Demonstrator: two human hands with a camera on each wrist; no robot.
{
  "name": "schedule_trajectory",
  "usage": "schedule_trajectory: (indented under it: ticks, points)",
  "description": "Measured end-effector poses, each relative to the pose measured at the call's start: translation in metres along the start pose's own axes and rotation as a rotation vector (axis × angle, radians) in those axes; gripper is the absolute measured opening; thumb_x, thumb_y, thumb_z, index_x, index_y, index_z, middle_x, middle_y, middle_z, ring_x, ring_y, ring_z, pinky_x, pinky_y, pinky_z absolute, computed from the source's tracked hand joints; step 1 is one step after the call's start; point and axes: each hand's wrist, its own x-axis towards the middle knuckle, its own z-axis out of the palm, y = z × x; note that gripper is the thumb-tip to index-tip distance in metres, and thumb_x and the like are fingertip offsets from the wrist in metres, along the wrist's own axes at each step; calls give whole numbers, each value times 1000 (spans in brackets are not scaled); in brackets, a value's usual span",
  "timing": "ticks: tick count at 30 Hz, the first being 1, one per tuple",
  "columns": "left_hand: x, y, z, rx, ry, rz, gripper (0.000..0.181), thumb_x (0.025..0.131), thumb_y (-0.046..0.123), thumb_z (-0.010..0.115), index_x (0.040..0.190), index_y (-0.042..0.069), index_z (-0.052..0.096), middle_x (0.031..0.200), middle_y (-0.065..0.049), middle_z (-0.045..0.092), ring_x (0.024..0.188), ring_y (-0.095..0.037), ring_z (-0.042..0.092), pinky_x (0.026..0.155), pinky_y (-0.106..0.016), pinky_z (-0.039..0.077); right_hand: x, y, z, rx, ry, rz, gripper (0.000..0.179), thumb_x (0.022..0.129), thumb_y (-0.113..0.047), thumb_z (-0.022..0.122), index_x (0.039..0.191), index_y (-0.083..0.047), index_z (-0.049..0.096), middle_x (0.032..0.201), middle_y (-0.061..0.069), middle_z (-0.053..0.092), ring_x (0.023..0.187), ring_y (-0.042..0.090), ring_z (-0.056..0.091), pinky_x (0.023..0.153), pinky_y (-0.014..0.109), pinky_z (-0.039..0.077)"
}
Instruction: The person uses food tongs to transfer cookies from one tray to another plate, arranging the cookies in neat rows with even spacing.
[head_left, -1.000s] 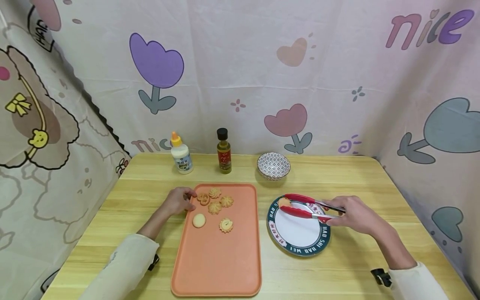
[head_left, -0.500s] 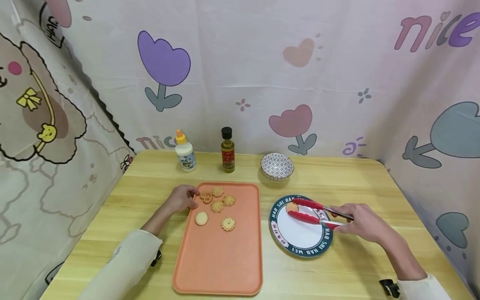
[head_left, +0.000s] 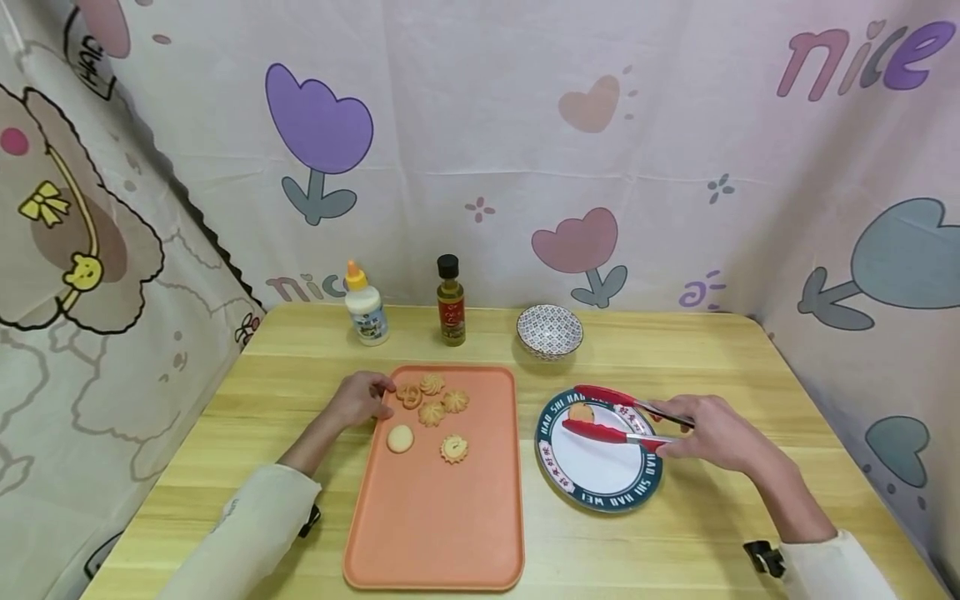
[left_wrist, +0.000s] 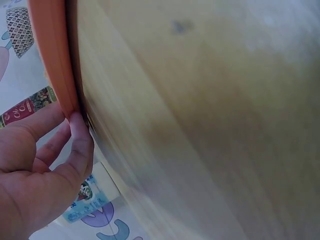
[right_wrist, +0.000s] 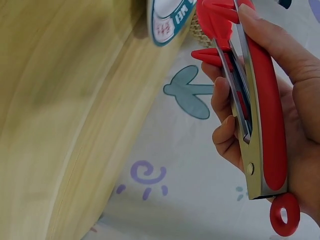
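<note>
In the head view, my left hand (head_left: 358,400) pinches the upper left edge of the orange tray (head_left: 435,525) between thumb and fingers. Several biscuits lie on the tray, among them a pretzel-shaped one (head_left: 409,396), a smooth round one (head_left: 400,438) and a ridged one (head_left: 453,449). My right hand (head_left: 708,429) grips red-and-steel tongs (head_left: 600,432) round the handles. Their red tips are spread over the plate (head_left: 600,467), white with a dark green lettered rim. One biscuit (head_left: 580,412) on the plate shows between the tips, partly covered by the nearer one.
Behind the tray stand a white bottle with a yellow cap (head_left: 367,312) and a dark-capped oil bottle (head_left: 451,304). A small patterned bowl (head_left: 550,332) is behind the plate. Printed cloth (head_left: 450,125) hangs along the back and sides of the wooden table (head_left: 675,350).
The tongs' tips have spread apart from around the biscuit, which now lies on the plate, slightly further in from the rim. My left hand has stayed on the tray's edge.
</note>
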Motion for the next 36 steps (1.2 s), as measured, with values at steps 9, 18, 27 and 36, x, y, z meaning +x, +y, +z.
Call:
schedule_trajectory:
  ticks: [9, 18, 27, 36]
  points:
    - [-2, 1, 0, -10, -3, -9, 33, 75, 0, 74, 106, -3, 65, 91, -15, 58, 71, -17, 50, 57, -28, 43, 19, -21, 9, 29, -36, -11, 69, 70, -35, 82, 129, -7, 59, 123, 20, 61, 107, 33, 57, 88, 50, 50]
    - [-2, 1, 0, 5, -6, 13, 33, 75, 1, 74, 107, -4, 65, 92, -17, 59, 70, -16, 51, 56, -26, 43, 38, -46, 20, 61, -54, -83, 68, 70, -33, 83, 128, -9, 60, 124, 17, 62, 110, 34, 58, 90, 51, 49]
    - [-2, 0, -1, -10, -8, 4, 33, 75, 0, 74, 107, -4, 64, 90, -16, 58, 69, -16, 50, 56, -27, 43, 56, -78, 31, 92, -79, -173, 64, 69, -28, 84, 127, -11, 62, 124, 10, 64, 112, 29, 59, 89, 47, 50]
    - [0, -1, -1, 10, -3, 5, 33, 74, 1, 76, 105, -4, 65, 90, -15, 59, 69, -16, 50, 56, -26, 43, 67, -102, 46, 91, -104, -272, 62, 69, -30, 84, 125, -12, 64, 119, 5, 67, 99, 21, 61, 81, 37, 50]
